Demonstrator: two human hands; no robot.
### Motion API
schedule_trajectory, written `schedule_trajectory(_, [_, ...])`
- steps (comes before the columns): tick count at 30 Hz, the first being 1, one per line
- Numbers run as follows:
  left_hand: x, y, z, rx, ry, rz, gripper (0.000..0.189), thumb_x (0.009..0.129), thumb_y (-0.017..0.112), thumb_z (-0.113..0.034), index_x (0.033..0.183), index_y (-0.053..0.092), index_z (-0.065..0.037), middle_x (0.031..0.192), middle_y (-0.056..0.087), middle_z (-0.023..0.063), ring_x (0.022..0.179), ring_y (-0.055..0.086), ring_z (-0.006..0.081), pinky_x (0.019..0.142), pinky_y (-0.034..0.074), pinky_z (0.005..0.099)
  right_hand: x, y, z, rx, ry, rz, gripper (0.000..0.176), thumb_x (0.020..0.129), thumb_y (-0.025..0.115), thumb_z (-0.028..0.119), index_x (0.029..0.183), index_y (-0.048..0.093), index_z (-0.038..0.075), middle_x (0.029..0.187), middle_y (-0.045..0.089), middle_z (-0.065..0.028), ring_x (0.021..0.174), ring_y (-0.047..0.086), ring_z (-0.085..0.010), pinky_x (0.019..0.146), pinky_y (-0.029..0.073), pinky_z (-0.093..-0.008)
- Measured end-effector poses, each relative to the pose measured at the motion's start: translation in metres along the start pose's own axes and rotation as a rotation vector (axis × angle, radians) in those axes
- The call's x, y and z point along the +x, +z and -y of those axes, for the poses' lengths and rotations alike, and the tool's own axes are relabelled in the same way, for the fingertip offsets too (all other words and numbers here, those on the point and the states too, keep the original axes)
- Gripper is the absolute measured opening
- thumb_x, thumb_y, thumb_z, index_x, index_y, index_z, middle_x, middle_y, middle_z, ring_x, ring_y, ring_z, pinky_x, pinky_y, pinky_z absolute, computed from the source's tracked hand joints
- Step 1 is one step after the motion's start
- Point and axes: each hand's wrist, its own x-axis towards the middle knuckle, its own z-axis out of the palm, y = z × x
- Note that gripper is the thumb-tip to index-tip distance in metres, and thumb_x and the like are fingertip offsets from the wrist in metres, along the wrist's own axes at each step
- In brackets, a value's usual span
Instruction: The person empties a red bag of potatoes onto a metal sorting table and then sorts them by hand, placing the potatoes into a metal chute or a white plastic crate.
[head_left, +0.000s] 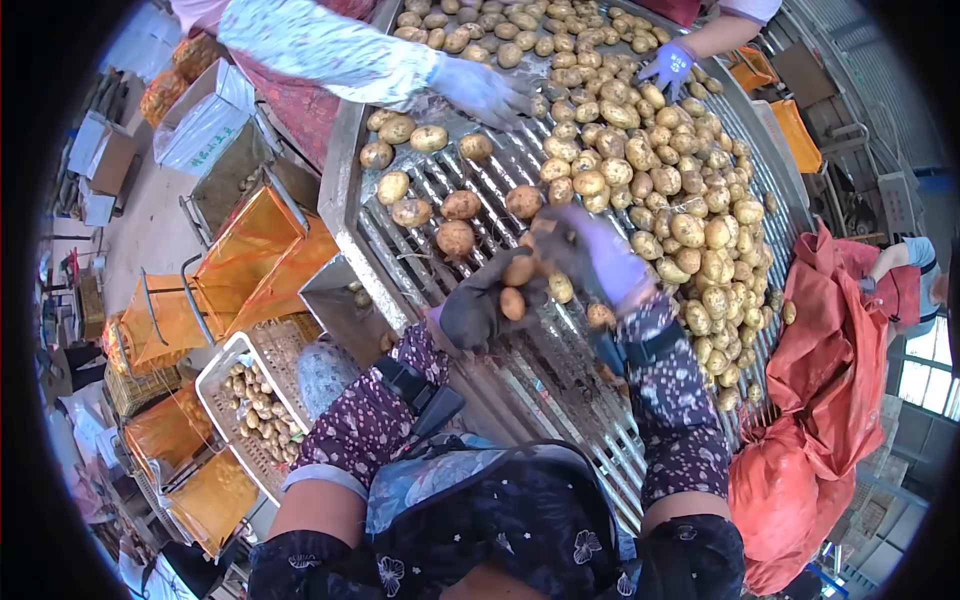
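My left hand [474, 308], in a dark glove, is cupped at a brown potato [518, 270], with a smaller potato [512, 303] by its fingers. Just to the right, my right hand [590, 252] wears a purple glove with dark fingers and is smeared by motion. Its fingers reach over potatoes near the left hand, and I cannot tell whether they grip one. Both hands are above a slatted metal sorting table [540, 400]. A few reddish potatoes [455, 238] lie beyond my left hand. A large heap of yellow potatoes [690, 200] spreads beyond and right of my right hand.
Across the table, one person's gloved hand [485, 92] rests near the potatoes, and another's purple-gloved hand [670, 68] touches the heap. At left stand a white basket of small potatoes [212, 385], a metal chute [340, 300] and orange mesh bags [255, 245]. Red sacks [800, 440] are at right.
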Motion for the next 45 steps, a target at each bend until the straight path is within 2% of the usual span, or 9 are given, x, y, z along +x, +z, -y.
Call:
schedule_trajectory(8, [-0.012,-0.039,0.001,-0.281,0.081,-0.098,0.051,0.104,0.043,-0.041,0.131,0.052,0.001,0.125,0.061,0.0159,0.104,0.063,0.0243,0.085,0.054,0.0348,0.033,0.041,-0.021,-0.734,0.326,0.099,0.045,0.090,0.062,0.027,0.124,0.051,0.000,0.110,0.060,-0.0238,0.096,0.063,-0.0382,0.078,0.055,-0.0451])
schedule_trajectory(11, [-0.013,-0.048,0.003,-0.365,0.094,-0.068,0.052,0.103,0.044,-0.042,0.131,0.051,0.002,0.128,0.060,0.0181,0.108,0.064,0.0256,0.089,0.054,0.0368,0.000,0.056,-0.016,-0.455,0.067,-0.103,0.049,0.093,0.060,0.031,0.131,0.050,0.001,0.110,0.062,-0.0233,0.100,0.063,-0.0362,0.083,0.054,-0.0447])
schedule_trajectory(16, [-0.017,-0.039,-0.001,-0.441,0.063,-0.031,0.052,0.103,0.044,-0.041,0.134,0.049,0.001,0.136,0.055,0.0177,0.115,0.061,0.0256,0.096,0.053,0.0384,0.026,0.013,-0.019,-0.055,0.395,0.094,0.041,0.092,0.066,0.025,0.122,0.059,-0.001,0.104,0.068,-0.0220,0.094,0.068,-0.0315,0.079,0.055,-0.0375])
schedule_trajectory(21, [-0.022,-0.039,-0.001,-0.406,0.082,-0.218,0.056,0.102,0.046,-0.044,0.133,0.050,0.002,0.127,0.061,0.0179,0.105,0.065,0.0264,0.089,0.054,0.0403,0.073,0.026,-0.072,-0.755,0.563,0.368,0.056,0.082,0.073,0.033,0.128,0.057,0.006,0.112,0.066,-0.0223,0.105,0.064,-0.0386,0.090,0.051,-0.0448])
schedule_trajectory(29, [-0.015,-0.049,0.006,-0.556,0.047,-0.046,0.056,0.102,0.047,-0.044,0.134,0.048,0.002,0.132,0.057,0.0178,0.112,0.062,0.0268,0.095,0.054,0.0414,0.007,-0.012,-0.002,0.200,0.750,0.118,0.048,0.088,0.073,0.023,0.129,0.059,0.005,0.116,0.066,-0.0176,0.103,0.065,-0.0249,0.090,0.055,-0.0365])
schedule_trajectory(32, [-0.014,-0.053,0.013,-0.559,0.050,-0.038,0.057,0.102,0.047,-0.044,0.137,0.045,0.002,0.137,0.053,0.0178,0.119,0.058,0.0275,0.097,0.053,0.0418,-0.014,0.040,-0.022,-0.523,0.000,0.179,0.044,0.077,0.079,0.027,0.116,0.065,0.011,0.119,0.059,-0.0218,0.109,0.059,-0.0391,0.092,0.052,-0.0451])
schedule_trajectory(39, [-0.039,-0.028,-0.004,-0.632,0.128,-0.011,0.060,0.103,0.042,-0.046,0.143,0.041,-0.001,0.145,0.047,0.0186,0.129,0.051,0.0307,0.106,0.046,0.0468,0.010,0.050,0.001,-0.041,0.466,0.130,0.042,0.081,0.073,0.020,0.120,0.063,0.007,0.130,0.050,-0.0204,0.115,0.056,-0.0357,0.095,0.053,-0.0416])
schedule_trajectory(41, [-0.047,-0.018,-0.015,-0.607,0.155,0.040,0.060,0.101,0.043,-0.047,0.142,0.042,-0.004,0.143,0.048,0.0197,0.132,0.047,0.0358,0.111,0.038,0.0524,-0.004,0.049,0.023,0.074,0.049,-0.149,0.033,0.077,0.075,0.014,0.109,0.067,0.009,0.116,0.056,-0.0210,0.107,0.058,-0.0372,0.094,0.049,-0.0437])
schedule_trajectory(45, [-0.055,-0.019,-0.016,-0.608,0.239,0.333,0.061,0.102,0.037,-0.050,0.142,0.043,-0.005,0.141,0.049,0.0193,0.127,0.051,0.0336,0.108,0.041,0.0527,-0.016,0.065,0.092,0.056,-0.211,0.116,0.058,0.081,0.076,0.021,0.133,0.053,0.008,0.129,0.050,-0.0253,0.119,0.051,-0.0438,0.101,0.044,-0.0467])
